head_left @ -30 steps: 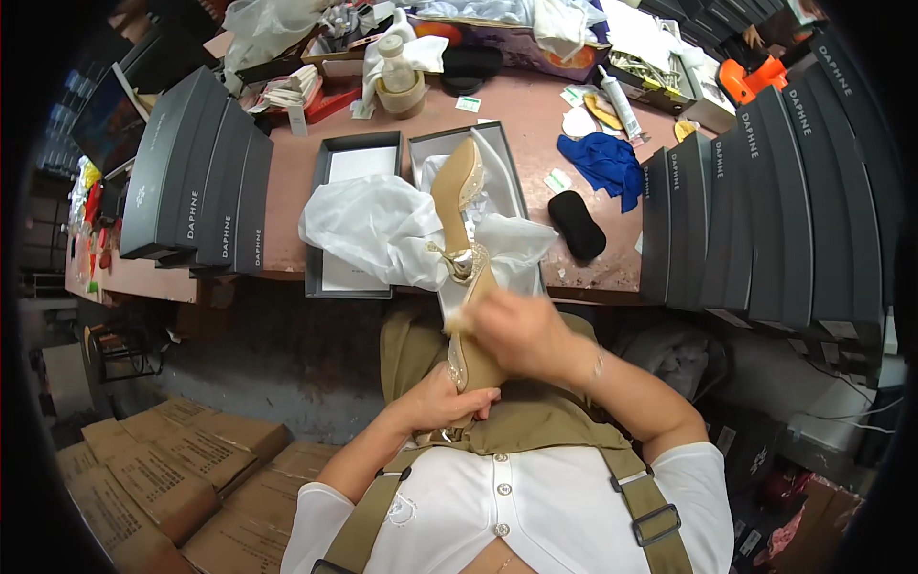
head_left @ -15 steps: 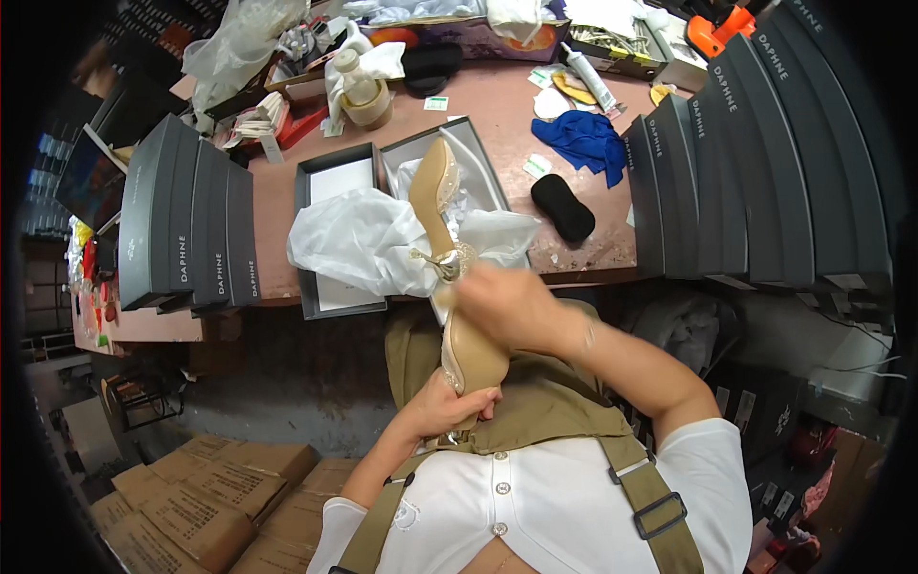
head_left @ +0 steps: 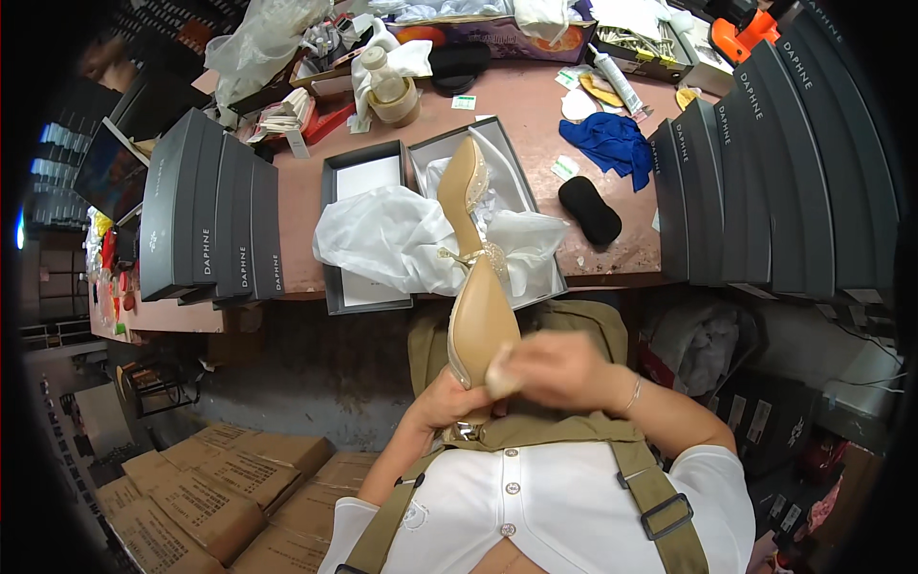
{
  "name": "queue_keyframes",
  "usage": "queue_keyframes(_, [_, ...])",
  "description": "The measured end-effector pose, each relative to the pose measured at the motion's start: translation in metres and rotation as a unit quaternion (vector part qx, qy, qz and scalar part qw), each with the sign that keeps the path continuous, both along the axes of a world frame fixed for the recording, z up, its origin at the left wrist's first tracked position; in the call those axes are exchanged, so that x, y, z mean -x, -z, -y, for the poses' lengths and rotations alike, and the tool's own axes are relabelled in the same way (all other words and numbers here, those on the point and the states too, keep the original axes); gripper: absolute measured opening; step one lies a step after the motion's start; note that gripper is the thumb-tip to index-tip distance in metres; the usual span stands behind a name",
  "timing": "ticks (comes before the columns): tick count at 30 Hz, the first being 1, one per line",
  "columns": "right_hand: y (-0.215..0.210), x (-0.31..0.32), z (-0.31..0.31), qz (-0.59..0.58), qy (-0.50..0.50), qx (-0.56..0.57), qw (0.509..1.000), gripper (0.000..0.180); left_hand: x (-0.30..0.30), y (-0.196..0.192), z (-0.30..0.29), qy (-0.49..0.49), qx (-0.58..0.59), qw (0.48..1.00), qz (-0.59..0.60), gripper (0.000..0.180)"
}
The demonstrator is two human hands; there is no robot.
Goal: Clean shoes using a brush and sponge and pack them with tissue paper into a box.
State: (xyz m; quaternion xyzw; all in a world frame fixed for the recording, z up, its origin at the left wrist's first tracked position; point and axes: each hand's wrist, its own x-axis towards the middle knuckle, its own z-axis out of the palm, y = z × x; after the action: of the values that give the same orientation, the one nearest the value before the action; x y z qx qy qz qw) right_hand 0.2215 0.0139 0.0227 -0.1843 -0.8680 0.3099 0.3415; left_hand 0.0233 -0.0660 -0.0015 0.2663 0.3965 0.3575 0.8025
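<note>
A worker's left hand (head_left: 449, 394) was closed around the near end of a beige shoe (head_left: 484, 320), which was held over the lap just off the table's front edge, its smooth face up and its point toward the table. The hold seemed meant to steady the shoe and leave that face free for the right hand (head_left: 569, 371), whose fingers were pinched on a pale wad (head_left: 500, 373) at the shoe's right side; blur hid whether the wad touched it.

Beyond, a second shoe (head_left: 463, 196) lay over an open gray box (head_left: 517, 172) at the table's front edge, probably bedded on the white tissue (head_left: 382, 239) to guard against scuffs. A gray tray (head_left: 327, 177), perhaps the lid, jutted over the edge alongside.

Gray boxes (head_left: 196, 210) stood toward the pink table's (head_left: 526, 91) left end, and more boxes (head_left: 765, 182) lined its right end, apparently to leave the middle for working. Near those on the right lay a blue cloth (head_left: 612, 148) and a black pad (head_left: 590, 210). Toward the back edge, a bottle (head_left: 382, 78) stood in a tape roll (head_left: 397, 110), likely against tipping. Brown cartons (head_left: 201, 488) covered the floor at lower left.
</note>
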Motion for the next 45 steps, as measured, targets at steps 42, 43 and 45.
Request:
queue_keyframes(42, [0.021,0.040,-0.127,0.076,-0.018,0.448,0.891,0.023,0.067,0.049,-0.134,-0.308,-0.116,0.943,-0.056,0.053])
queue_keyframes(43, [0.002,0.032,-0.120,0.041,-0.031,0.476,0.878,0.021,0.063,0.033,-0.133,-0.276,-0.164,0.946,-0.053,0.054])
queue_keyframes(45, [-0.010,0.027,-0.105,0.026,-0.113,0.507,0.854,0.016,0.059,0.040,-0.124,-0.142,-0.164,0.975,-0.042,0.053])
